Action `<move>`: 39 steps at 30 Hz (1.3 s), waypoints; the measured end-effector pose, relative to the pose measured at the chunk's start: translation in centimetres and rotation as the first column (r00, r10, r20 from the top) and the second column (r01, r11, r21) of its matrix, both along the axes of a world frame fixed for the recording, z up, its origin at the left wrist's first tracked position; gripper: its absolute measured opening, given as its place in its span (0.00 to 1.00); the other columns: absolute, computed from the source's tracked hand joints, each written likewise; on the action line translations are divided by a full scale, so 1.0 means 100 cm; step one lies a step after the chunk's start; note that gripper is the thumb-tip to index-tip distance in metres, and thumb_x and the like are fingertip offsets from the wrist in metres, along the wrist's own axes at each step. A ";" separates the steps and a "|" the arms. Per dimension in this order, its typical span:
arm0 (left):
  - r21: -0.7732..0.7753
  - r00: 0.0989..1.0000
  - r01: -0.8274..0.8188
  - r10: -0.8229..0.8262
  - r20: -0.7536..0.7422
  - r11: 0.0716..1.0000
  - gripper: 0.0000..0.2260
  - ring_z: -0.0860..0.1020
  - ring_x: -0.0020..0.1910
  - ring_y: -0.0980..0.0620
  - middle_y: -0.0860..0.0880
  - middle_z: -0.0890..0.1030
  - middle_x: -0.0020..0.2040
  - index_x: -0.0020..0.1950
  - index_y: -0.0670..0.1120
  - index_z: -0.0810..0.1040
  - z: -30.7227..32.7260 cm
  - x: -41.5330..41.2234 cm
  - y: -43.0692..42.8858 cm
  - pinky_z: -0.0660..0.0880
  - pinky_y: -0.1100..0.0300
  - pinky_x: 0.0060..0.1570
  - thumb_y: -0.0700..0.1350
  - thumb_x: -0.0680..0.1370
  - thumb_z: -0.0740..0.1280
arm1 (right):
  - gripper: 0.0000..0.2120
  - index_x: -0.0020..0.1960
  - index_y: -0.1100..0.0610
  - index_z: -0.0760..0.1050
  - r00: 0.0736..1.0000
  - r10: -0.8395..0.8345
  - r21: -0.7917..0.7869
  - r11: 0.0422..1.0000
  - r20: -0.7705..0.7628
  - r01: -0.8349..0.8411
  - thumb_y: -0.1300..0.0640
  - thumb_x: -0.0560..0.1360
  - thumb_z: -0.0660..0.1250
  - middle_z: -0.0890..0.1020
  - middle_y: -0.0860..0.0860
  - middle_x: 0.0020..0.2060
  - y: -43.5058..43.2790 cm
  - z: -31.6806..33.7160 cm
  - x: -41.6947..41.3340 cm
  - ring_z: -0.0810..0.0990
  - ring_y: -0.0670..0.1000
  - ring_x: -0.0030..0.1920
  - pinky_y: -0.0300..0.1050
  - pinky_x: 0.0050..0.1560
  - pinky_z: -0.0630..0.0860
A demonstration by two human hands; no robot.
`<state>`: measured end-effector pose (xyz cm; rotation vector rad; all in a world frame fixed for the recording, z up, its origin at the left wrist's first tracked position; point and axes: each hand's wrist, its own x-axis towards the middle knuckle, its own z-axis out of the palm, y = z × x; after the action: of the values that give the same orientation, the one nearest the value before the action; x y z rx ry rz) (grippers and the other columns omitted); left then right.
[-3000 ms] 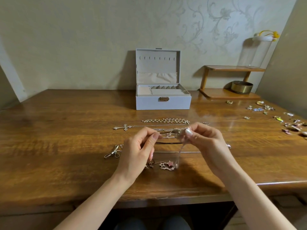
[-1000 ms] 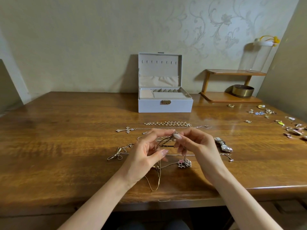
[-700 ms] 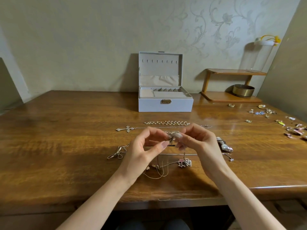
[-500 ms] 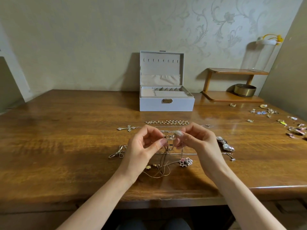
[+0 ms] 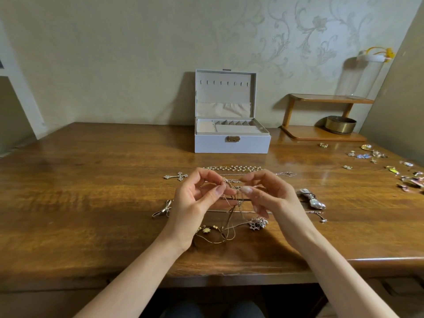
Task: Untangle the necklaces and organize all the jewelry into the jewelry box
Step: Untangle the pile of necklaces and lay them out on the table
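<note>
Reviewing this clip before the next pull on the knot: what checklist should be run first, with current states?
1. Pinch of left hand on the tangled chains: ok.
2. Pinch of right hand on the same tangle: ok.
3. Chains separated into single necklaces: not ok; strands loop together down to the table.
4. Lid of jewelry box open, compartments exposed: ok.
5. Which strand carries the star pendant: cannot tell.
</note>
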<state>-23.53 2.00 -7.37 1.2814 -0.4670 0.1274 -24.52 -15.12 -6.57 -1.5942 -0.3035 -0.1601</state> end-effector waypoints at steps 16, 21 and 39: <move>0.128 0.998 -0.039 0.032 0.058 0.991 0.07 0.76 0.32 0.56 0.52 0.81 0.42 0.49 0.42 0.75 -0.006 0.003 0.002 0.67 0.67 0.24 0.31 0.75 0.65 | 0.03 0.39 0.59 0.80 0.999 -0.042 -0.169 0.985 -0.003 0.041 0.62 0.68 0.74 0.80 0.48 0.28 -0.002 0.004 -0.003 0.74 0.42 0.28 0.32 0.31 0.69; 0.259 0.998 -0.004 -0.012 0.058 0.966 0.11 0.76 0.38 0.57 0.55 0.80 0.46 0.54 0.48 0.74 -0.008 0.004 -0.001 0.73 0.67 0.37 0.35 0.75 0.67 | 0.04 0.39 0.59 0.79 0.998 -0.041 -0.122 0.991 0.043 0.046 0.59 0.68 0.73 0.78 0.47 0.27 -0.003 0.006 -0.005 0.72 0.43 0.28 0.33 0.30 0.68; 0.281 0.994 0.009 -0.039 0.100 0.960 0.06 0.80 0.38 0.56 0.55 0.80 0.37 0.46 0.44 0.74 -0.009 0.002 -0.001 0.77 0.62 0.34 0.37 0.73 0.70 | 0.08 0.43 0.60 0.76 0.996 0.006 -0.079 0.997 0.084 0.000 0.61 0.66 0.73 0.80 0.52 0.31 -0.002 0.004 -0.006 0.78 0.49 0.30 0.36 0.30 0.74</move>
<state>-23.38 1.92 -8.26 1.5523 -0.6067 0.1109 -25.10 -15.35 -6.15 -1.6681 -0.3817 -0.2154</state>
